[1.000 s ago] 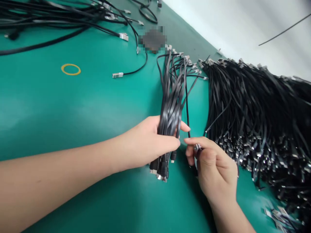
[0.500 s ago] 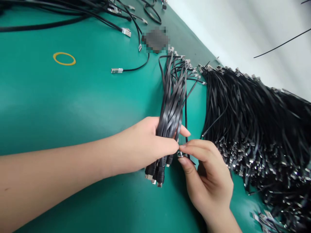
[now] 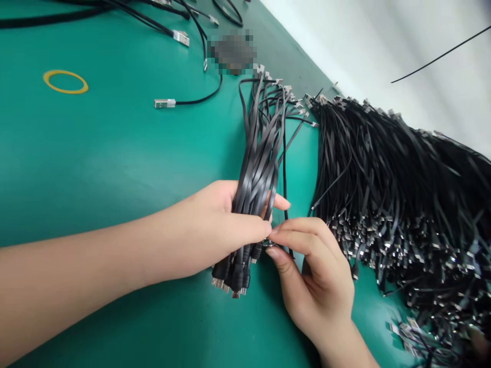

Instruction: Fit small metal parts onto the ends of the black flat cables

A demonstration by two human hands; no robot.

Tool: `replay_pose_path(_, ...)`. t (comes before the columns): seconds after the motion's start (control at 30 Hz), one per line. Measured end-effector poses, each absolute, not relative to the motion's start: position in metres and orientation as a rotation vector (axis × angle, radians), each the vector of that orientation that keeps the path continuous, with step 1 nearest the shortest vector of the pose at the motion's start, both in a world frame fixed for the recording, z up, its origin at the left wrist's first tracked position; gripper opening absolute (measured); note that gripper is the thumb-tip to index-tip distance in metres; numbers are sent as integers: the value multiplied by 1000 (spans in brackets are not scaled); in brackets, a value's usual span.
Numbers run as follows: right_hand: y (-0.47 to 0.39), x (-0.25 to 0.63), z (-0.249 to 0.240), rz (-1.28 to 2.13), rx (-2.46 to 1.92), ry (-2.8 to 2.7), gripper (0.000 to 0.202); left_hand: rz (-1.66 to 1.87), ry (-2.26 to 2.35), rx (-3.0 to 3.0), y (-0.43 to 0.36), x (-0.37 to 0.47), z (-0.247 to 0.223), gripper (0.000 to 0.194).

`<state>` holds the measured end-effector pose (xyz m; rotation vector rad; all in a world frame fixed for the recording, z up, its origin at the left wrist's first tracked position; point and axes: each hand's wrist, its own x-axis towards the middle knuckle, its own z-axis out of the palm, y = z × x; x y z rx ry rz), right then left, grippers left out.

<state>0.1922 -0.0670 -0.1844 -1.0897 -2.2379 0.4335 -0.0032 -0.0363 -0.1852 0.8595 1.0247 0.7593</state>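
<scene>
A bundle of flat black USB cables [image 3: 255,153] is wrapped by my left hand [image 3: 226,220], thumb across the front. Small metal plugs [image 3: 235,293] stick out below that hand, and the USB plugs at the far ends fan out on the green table. My right hand [image 3: 318,276] touches the bundle's right side beside my left thumb. Its thumb and fingers pinch a small shiny metal end, seemingly a cable plug [image 3: 269,244], mostly hidden by the fingertips.
A large heap of black cables [image 3: 368,168] covers the right side, with loose plugs [image 3: 408,335] near its lower edge. Thicker black cables [image 3: 57,18] lie at the upper left. A yellow ring [image 3: 65,82] is on the green table [image 3: 107,153], and a blurred patch [image 3: 233,51] hides something behind the bundle.
The whole view has shifted, so everything appears further left and slightly higher. My left hand keeps its hold on the bundle; my right fingertips are closer against it, covering more of the shiny end.
</scene>
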Motion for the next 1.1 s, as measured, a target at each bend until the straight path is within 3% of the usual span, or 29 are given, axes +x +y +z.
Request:
replay_pose_path(0.47,-66,192,-186,536,-1084,-2200,25,886,946,814,-36,0,-198,33)
replay_pose_path(1.1,-68,191,-182,535,-1114,-2191,23,699,1030,797,-35,-4,-182,37)
